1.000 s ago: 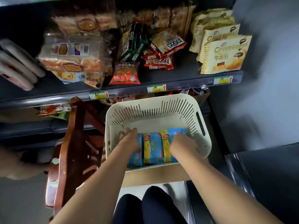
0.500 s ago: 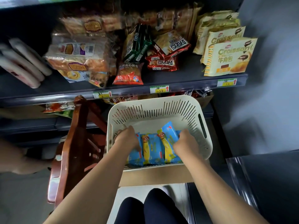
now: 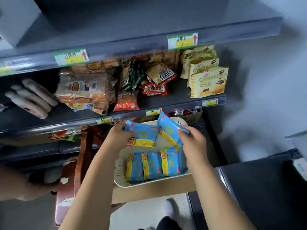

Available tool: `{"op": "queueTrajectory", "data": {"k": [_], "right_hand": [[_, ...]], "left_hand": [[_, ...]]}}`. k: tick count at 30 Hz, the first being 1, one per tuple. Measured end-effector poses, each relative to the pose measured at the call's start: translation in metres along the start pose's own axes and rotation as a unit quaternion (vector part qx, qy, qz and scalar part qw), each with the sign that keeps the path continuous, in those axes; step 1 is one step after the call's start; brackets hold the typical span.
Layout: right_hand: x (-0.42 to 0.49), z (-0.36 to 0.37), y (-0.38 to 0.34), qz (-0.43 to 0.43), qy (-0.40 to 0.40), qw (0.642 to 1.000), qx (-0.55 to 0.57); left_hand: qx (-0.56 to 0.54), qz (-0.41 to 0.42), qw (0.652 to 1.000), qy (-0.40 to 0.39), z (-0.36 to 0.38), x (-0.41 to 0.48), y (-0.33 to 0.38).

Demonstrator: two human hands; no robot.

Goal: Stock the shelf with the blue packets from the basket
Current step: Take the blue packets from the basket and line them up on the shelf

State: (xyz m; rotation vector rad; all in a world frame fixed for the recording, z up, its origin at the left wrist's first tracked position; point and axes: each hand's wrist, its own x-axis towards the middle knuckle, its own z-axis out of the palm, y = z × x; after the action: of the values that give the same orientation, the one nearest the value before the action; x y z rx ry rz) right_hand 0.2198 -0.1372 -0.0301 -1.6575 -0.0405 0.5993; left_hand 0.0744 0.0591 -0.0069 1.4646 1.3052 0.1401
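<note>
**Two packets lifted above the basket**

The left hand (image 3: 118, 136) grips one blue packet (image 3: 142, 135) in its fingers, above the basket's (image 3: 149, 183) far rim. The right hand (image 3: 193, 143) clasps a second packet (image 3: 169, 128), tilted, its top corner reaching the shelf's front edge (image 3: 179, 105). Three packets (image 3: 154, 166) lie along the basket's near wall.

Dark grey shelf (image 3: 176, 101) with price tags along its front lip. Lying directly on it, left to right: pale wrapped rolls (image 3: 31, 98), clear bags of bread (image 3: 83, 90), an orange snack bag (image 3: 126, 102), red and green packets (image 3: 154, 80), and yellow croissant packs (image 3: 207, 83) standing upright at the right end.
</note>
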Motion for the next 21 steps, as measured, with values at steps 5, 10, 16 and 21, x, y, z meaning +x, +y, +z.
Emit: {"op": "queueTrajectory", "data": {"k": [5,10,16,21], "right_hand": [[-0.017,-0.022,-0.061,-0.063,0.001,0.997,0.037],[-0.058,-0.038,-0.093,-0.11,0.022,0.993,0.027],[-0.123,-0.047,-0.101,-0.157,0.099,0.982,0.038],[-0.207,-0.06,-0.073,-0.19,0.2,0.96,0.042]], "left_hand": [[-0.104,0.035,0.994,-0.015,-0.022,-0.036,0.026],[-0.165,0.081,0.981,-0.062,-0.036,-0.067,0.043],[-0.177,0.137,0.965,-0.137,-0.047,-0.102,0.048],[-0.171,0.17,0.945,-0.222,-0.049,-0.152,0.029]]}}
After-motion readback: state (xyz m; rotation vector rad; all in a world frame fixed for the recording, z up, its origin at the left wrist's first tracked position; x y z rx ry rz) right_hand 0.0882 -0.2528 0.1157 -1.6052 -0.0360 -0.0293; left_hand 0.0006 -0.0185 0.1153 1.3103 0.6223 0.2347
